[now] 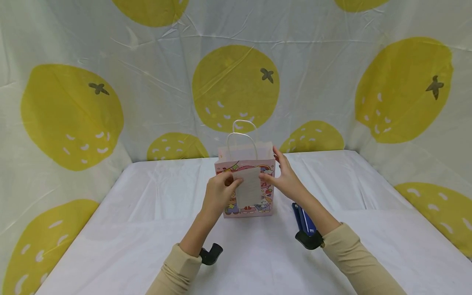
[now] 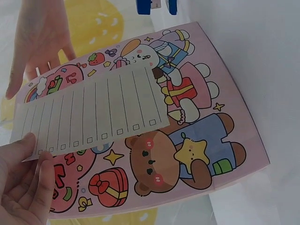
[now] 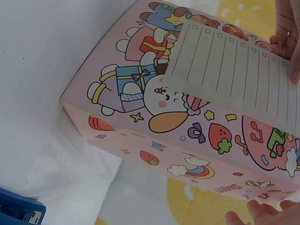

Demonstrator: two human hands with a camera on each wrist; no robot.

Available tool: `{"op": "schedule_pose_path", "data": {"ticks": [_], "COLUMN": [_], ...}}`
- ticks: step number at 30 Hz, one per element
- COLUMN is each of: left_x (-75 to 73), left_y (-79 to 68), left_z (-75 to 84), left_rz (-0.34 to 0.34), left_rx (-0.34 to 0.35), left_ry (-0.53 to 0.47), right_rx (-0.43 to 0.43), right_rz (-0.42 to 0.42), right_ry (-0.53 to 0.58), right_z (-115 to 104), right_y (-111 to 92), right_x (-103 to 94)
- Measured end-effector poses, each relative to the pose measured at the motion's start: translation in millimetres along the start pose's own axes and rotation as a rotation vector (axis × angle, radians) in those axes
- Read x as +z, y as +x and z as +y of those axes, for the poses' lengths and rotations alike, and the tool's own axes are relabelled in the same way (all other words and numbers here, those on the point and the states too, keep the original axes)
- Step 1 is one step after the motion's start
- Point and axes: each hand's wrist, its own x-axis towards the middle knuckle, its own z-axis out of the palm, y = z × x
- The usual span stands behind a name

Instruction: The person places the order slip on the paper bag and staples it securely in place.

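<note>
The left hand (image 1: 217, 192) comes up from the lower left with its forearm slanted inward, the wrist raised in front of the bag. Its grip is a pinch: thumb and fingers hold a sheet of paper (image 1: 248, 188) near the upper left corner, and the remaining fingers curl in toward the palm. The sheet hangs upright in front of the printed face of a pink paper bag (image 1: 268, 194); whether it lies fully against the bag I cannot tell. In the wrist views the sheet shows ruled lines with a row of small boxes along one edge.

The right hand (image 1: 289, 184) reaches in from the lower right, its forearm angled up and to the left. Its grip is loose and spread, with the thumb pointing toward the right edge of the sheet and the other fingers extended along the bag's right side near the top. Whether the thumb touches the sheet is unclear.

The bag stands upright on the white-covered desk (image 1: 147, 254), its two white handles (image 1: 241, 134) raised, with cartoon animals on the front. A blue object (image 1: 307, 221) lies on the desk to the right of the bag, partly hidden by the right forearm. Beige sleeves (image 1: 363, 256) cover both forearms below the wrists.
</note>
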Motion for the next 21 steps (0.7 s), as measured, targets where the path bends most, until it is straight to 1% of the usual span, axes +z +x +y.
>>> {"op": "schedule_pose_path", "data": {"ticks": [5,12,17,21], "left_x": [0.1,0.1,0.1,0.0], "left_y": [0.3,0.4,1.7,2.8], "left_z": [0.7,1.5,1.2,1.5], "left_rz": [0.018,0.048,0.083,0.097], "left_rx": [0.03,0.051,0.09,0.103], "left_ry": [0.033,0.078,0.09,0.096], "right_rx": [0.0,0.018,0.014,0.014], "right_rz": [-0.002,0.007,0.011,0.014], "right_ry": [0.015,0.01,0.018,0.019], "right_z": [-2.6,-3.0,-4.8,-4.7], "right_y": [0.0,1.6,2.6,4.4], "right_x": [0.3,1.3,1.4,1.6]}}
